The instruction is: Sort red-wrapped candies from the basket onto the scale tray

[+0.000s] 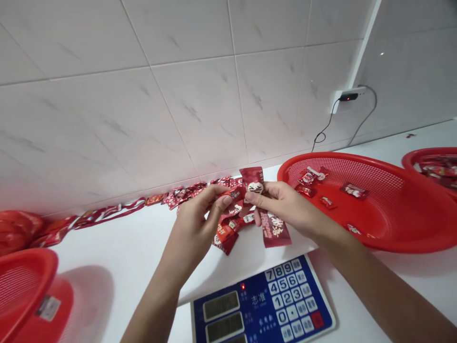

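My left hand (193, 221) pinches a small red wrapped candy (235, 192) between thumb and fingers. Beside it my right hand (289, 202) is closed on a dark red candy packet (252, 175) with a pale print. A larger dark red packet (276, 232) shows just under the right hand; whether the fingers touch it I cannot tell. Below both hands, several red and maroon candies (224, 231) lie on the white pan (200, 274) of a scale. The scale's blue keypad panel (259, 305) faces me.
At the right, a red mesh basket (385, 205) holds several candies, with another basket (410, 157) beyond it. More candy packets (185, 194) line the tiled wall. A red basket (28, 286) and red bag (17, 231) stand left. A charger (348, 97) hangs from a wall socket.
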The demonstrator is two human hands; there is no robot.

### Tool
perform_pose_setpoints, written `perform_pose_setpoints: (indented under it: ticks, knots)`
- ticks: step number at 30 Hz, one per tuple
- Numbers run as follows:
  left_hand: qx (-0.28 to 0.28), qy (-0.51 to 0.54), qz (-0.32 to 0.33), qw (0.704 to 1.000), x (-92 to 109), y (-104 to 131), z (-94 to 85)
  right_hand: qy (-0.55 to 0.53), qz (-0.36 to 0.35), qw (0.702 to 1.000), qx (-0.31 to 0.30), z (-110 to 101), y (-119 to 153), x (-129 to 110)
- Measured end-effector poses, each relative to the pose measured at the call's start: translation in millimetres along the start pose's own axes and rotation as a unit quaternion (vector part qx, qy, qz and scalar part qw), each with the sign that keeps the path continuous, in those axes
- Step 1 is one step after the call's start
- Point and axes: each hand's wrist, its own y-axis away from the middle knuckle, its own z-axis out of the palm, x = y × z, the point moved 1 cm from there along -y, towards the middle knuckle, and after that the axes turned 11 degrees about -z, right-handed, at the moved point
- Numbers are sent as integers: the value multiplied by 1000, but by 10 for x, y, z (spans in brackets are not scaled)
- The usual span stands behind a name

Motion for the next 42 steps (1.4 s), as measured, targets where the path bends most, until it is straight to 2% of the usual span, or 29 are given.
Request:
perform_pose_setpoints:
  ticks: [3,7,14,20,22,27,29,32,35,37,40,42]
  knots:
    - [28,-45,11,999,27,20,5,50,2,999,4,31,6,-3]
    - [-2,-82,21,996,91,35,10,113,12,993,-28,16,6,-13]
    - [-18,-86,59,994,180,73,18,83,15,995,-52,7,15,-7]
    - [-11,-63,46,997,129,74,-7,109,6,993,-54,-32,-2,16]
    - [6,-61,57,997,112,68,-5,111,12,992,-52,-47,2,17]
    - [78,-107,124,983,113,98,6,10,18,998,-58,-17,31,-11]
    - [88,-130,145,977,118,114,7,8,18,999,-46,-1,27,-12]
    - [30,-84,126,988,98,109,7,34,14,999,-7,4,6,2]
    - [-20,29,32,999,49,57,-6,49,-3,999,1,6,-9,8]
    - [-53,42,-18,998,25,15,-13,53,-13,999,-7,11,-7,1]
    - [-99,8,-28,995,21,-22,-19,53,-9,998,-25,17,5,-8]
    - [-87,4,-16,996,30,-21,-27,57,-6,998,-36,15,8,-4]
